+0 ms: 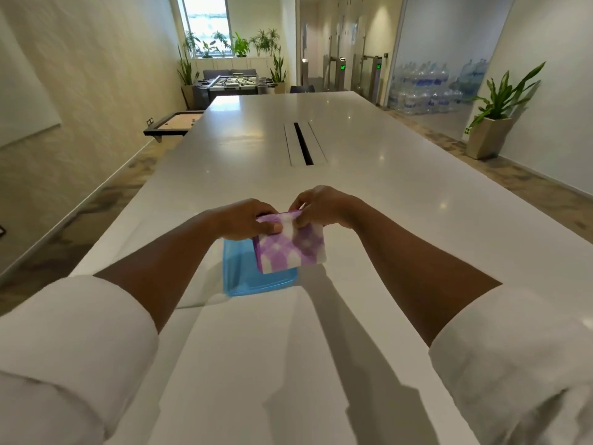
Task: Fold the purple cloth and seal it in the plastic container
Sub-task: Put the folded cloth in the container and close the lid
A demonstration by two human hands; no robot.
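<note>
Both hands pinch the folded purple cloth (290,244) by its top edge, left hand (245,220) and right hand (321,205), fingers curled, above the blue plastic container (247,277) on the white tabletop (369,187).

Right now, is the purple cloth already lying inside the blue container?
No: both the left hand and the right hand pinch the folded purple cloth by its top edge, held above the blue container.

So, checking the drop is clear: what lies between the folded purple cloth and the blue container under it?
Head view: nothing. The purple cloth, pinched at its top edge by the left hand and right hand, hangs directly over the blue container.
</note>
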